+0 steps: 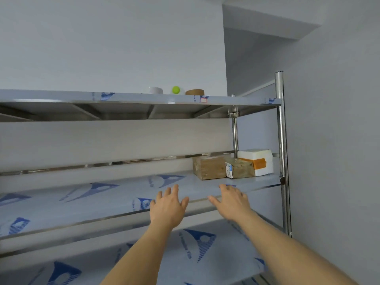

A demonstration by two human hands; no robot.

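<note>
Nothing is grasped yet. The left hand (167, 208) and right hand (232, 202) hover over the front edge of the film-covered steel middle shelf (98, 202), fingers (175, 190) spread and holding nothing. The brown rectangular cardboard box (208, 168) stands near the shelf's back right corner, beyond the fingers and apart from them. It seems to be the target. Reaching, gripping and lifting are all left to do.
</note>
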